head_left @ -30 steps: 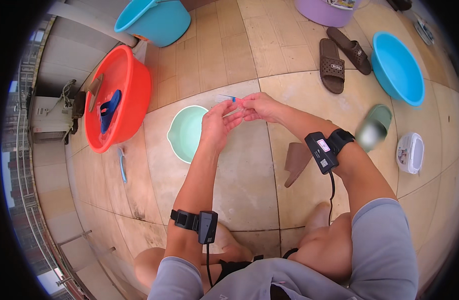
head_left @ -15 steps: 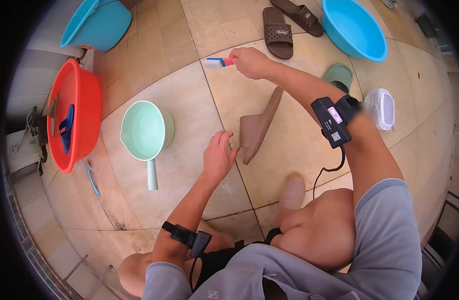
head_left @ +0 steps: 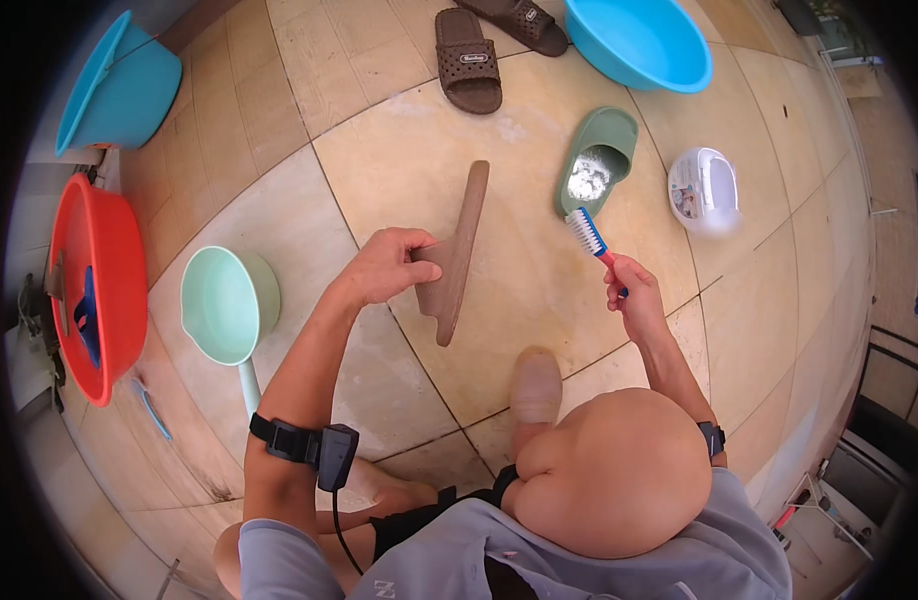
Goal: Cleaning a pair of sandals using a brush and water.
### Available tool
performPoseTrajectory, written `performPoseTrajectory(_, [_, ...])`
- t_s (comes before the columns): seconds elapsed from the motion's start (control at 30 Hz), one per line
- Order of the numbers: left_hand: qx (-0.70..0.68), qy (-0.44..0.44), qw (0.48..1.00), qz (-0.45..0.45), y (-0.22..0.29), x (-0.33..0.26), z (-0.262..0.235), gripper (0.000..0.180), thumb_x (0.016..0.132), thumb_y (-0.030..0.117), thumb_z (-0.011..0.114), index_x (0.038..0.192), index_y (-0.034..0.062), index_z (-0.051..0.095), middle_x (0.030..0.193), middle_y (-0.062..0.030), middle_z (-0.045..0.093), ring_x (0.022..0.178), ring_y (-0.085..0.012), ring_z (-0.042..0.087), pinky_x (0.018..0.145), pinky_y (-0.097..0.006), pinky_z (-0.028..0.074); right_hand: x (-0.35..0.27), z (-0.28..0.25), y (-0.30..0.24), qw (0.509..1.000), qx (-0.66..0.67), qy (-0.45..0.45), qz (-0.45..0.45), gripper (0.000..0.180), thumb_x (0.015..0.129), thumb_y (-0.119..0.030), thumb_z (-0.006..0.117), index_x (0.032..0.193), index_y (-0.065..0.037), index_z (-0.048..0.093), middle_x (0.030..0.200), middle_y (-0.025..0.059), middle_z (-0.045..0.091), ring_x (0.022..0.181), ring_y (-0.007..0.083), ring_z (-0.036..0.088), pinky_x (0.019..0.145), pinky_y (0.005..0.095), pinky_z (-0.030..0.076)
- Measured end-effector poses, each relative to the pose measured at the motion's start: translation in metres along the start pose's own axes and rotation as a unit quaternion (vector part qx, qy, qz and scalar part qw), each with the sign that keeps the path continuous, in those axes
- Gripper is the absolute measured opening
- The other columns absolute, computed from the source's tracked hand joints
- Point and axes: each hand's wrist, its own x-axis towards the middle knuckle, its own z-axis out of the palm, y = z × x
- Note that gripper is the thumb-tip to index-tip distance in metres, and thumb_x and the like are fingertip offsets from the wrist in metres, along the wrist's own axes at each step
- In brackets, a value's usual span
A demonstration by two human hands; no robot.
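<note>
My left hand [head_left: 387, 268] is closed on the strap of a brown slipper [head_left: 463, 250], thumb and fingers pinching it. The slipper is turned on its side, its sole edge facing right. In my right hand [head_left: 635, 298] is a scrubbing brush [head_left: 597, 240] with a red and blue handle and white bristles. Its head is at the heel-side end of a green slipper [head_left: 611, 135] that holds white powder; whether they touch I cannot tell.
A white tub [head_left: 701, 190] stands right of the green slipper. Two dark brown slippers [head_left: 469, 70] and a blue basin [head_left: 644, 50] lie farther off. To the left are a mint dipper [head_left: 224, 300], a red basin [head_left: 129, 290], a teal bucket [head_left: 139, 85] and a thin blue brush [head_left: 151, 410].
My left hand has taken hold of the brown slipper by its strap. My right hand has brought the brush back and right, over to the green slipper. The view has shifted.
</note>
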Motion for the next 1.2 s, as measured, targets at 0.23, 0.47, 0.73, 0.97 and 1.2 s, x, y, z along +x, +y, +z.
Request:
performPoseTrajectory(0.23, [-0.267,0.294,0.915,0.072,-0.053,-0.005,0.048,0.023,0.084,0.007,0.073,0.106,0.0043,0.066,0.090,-0.0008,0.066,0.080,-0.0105,0.060,0.063,-0.026,0.051,0.078,-0.007,-0.002,0.945,-0.189,0.083,-0.253,0.029,0.092,-0.011,0.060,0.118,0.003,0.063,0.084,-0.0006,0.060,0.068,0.0068,0.049,0.061,0.0236,0.042])
performPoseTrajectory(0.47, [-0.201,0.363,0.905,0.092,-0.114,0.010,0.100,0.030,0.086,0.015,0.072,0.115,0.0073,0.068,0.100,-0.0033,0.069,0.085,-0.0137,0.062,0.075,-0.031,0.051,0.047,0.031,-0.032,0.938,-0.263,0.032,-0.225,0.028,0.090,-0.014,0.063,0.112,0.003,0.067,0.088,0.0046,0.065,0.074,0.0087,0.054,0.067,0.0259,0.045])
performPoseTrajectory(0.73, [0.013,0.453,0.890,0.048,-0.087,0.041,0.128,0.033,0.091,0.028,0.067,0.119,0.0110,0.068,0.120,-0.0086,0.067,0.112,-0.0291,0.060,0.099,-0.040,0.044,0.065,0.133,-0.021,0.916,-0.324,-0.133,-0.196,0.033,0.091,-0.018,0.065,0.117,0.003,0.065,0.090,0.0113,0.069,0.079,0.0135,0.061,0.072,0.0281,0.049])
performPoseTrajectory(0.97, [0.158,0.480,0.860,0.069,-0.096,0.033,0.130,0.036,0.092,0.027,0.065,0.125,0.0145,0.064,0.133,-0.0116,0.058,0.122,-0.0332,0.053,0.103,-0.046,0.039,0.040,0.149,-0.017,0.890,-0.373,-0.116,-0.236,0.027,0.093,-0.020,0.061,0.108,0.001,0.069,0.087,0.0207,0.070,0.078,0.0287,0.068,0.073,0.0389,0.052])
performPoseTrajectory(1.2, [0.133,0.512,0.842,0.106,-0.079,0.035,0.132,0.035,0.090,0.024,0.068,0.123,0.0112,0.064,0.128,-0.0113,0.061,0.117,-0.0330,0.056,0.099,-0.046,0.042,0.038,0.161,-0.016,0.841,-0.418,-0.153,-0.308,0.025,0.092,-0.023,0.060,0.102,-0.002,0.069,0.087,0.0218,0.069,0.082,0.0377,0.067,0.074,0.0433,0.052])
